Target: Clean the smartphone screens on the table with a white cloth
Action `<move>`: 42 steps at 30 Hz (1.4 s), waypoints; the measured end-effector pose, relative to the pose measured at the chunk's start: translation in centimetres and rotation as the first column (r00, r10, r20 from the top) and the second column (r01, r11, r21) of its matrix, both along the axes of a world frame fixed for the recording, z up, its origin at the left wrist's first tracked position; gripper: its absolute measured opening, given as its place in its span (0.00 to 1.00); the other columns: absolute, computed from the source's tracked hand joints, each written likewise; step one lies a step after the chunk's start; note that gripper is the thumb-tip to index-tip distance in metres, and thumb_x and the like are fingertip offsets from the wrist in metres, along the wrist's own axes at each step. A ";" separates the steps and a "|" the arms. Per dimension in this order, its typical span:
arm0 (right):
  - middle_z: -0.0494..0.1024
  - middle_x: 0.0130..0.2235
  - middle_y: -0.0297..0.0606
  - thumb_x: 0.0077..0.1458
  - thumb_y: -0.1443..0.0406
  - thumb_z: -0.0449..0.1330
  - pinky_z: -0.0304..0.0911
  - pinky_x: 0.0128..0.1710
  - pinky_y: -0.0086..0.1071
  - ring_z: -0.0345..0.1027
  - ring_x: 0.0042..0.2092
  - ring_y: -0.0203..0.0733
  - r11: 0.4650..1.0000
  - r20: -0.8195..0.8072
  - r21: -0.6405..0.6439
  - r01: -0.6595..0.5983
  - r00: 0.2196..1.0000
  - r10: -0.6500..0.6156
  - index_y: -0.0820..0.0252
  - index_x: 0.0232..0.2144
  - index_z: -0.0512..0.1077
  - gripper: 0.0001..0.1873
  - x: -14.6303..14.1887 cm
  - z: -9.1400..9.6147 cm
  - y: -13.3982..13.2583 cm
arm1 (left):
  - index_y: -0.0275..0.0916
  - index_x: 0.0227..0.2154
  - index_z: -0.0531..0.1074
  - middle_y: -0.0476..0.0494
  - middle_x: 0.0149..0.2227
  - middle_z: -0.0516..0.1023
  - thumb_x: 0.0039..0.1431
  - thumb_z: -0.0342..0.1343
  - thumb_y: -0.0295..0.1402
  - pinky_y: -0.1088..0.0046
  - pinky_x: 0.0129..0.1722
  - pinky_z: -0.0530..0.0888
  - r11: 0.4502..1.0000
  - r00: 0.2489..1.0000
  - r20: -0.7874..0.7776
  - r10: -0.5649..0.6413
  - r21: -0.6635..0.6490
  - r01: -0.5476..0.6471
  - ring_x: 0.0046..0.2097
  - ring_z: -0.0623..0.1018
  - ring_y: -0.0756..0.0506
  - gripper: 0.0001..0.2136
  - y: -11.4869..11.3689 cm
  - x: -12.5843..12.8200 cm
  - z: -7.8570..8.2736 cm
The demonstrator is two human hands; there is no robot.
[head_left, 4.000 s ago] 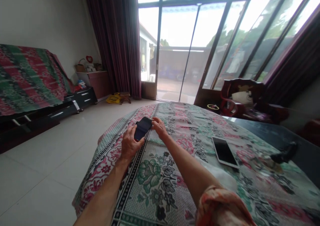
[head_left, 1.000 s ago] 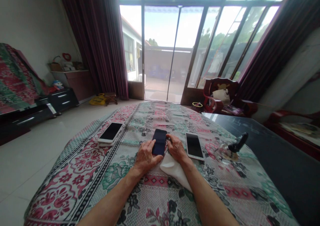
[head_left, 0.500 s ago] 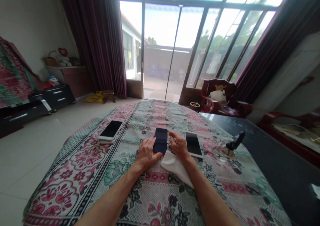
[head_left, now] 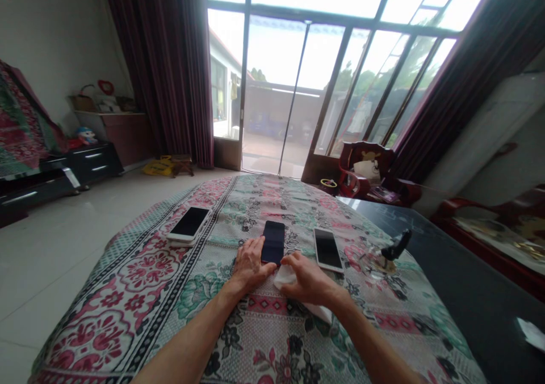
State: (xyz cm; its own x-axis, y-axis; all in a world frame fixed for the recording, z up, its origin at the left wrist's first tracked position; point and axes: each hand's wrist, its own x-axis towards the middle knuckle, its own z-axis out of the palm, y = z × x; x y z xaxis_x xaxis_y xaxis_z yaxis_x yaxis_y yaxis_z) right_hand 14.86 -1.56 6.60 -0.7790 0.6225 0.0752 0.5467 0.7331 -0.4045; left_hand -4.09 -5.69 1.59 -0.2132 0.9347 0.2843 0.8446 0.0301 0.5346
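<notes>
Two bare hands at a dark phone on a floral-covered tabletop.

The dark phone (head_left: 273, 241) lies flat, long axis pointing away from the person. The left hand (head_left: 249, 266) rests loosely against its near left edge, not clenched. The right hand (head_left: 309, 282) sits just nearer and to the right, grip closed on a white cloth (head_left: 284, 276) — the cloth touches the phone's near end.

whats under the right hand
A white cloth lies under the right hand, spread on the flowered bedspread. Its edges show at the fingers and beside the wrist; the middle part is covered by the hand.
</notes>
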 end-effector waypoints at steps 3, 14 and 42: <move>0.70 0.43 0.41 0.45 0.68 0.61 0.62 0.46 0.33 0.66 0.44 0.43 0.999 -0.010 0.048 0.002 1.000 -0.002 0.59 0.42 0.70 0.17 -0.1 -0.4 -0.6 | 0.36 0.60 0.62 0.35 0.60 0.67 0.48 0.61 0.39 0.58 0.61 0.59 1.000 1.000 0.013 -0.004 0.024 0.003 0.63 0.63 0.35 0.35 0.1 -0.1 -0.2; 0.71 0.45 0.40 0.46 0.71 0.59 0.61 0.49 0.36 0.65 0.46 0.43 0.998 -0.092 0.058 -0.035 0.995 0.040 0.56 0.41 0.72 0.17 0.6 -1.6 -0.2 | 0.35 0.58 0.65 0.35 0.54 0.74 0.49 0.60 0.37 0.61 0.55 0.67 0.999 0.995 0.096 0.012 0.037 -0.016 0.56 0.71 0.37 0.32 0.9 -1.0 -0.3; 0.76 0.35 0.39 0.56 0.59 0.57 0.63 0.39 0.31 0.70 0.37 0.41 0.939 -0.389 0.088 0.331 0.879 -0.274 0.56 0.32 0.76 0.10 -2.9 -0.8 5.0 | 0.50 0.38 0.81 0.48 0.50 0.77 0.58 0.54 0.35 0.63 0.60 0.61 0.996 0.999 -0.029 -0.024 0.088 0.027 0.55 0.71 0.42 0.10 12.3 -5.8 -0.7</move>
State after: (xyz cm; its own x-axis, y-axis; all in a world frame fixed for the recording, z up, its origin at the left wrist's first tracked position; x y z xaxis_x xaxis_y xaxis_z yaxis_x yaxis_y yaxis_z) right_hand 11.95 3.45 5.77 -0.4531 0.7826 0.4269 0.5854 0.6224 -0.5195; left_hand -9.93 6.60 0.91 -0.1804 0.9108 0.3713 0.8589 -0.0380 0.5107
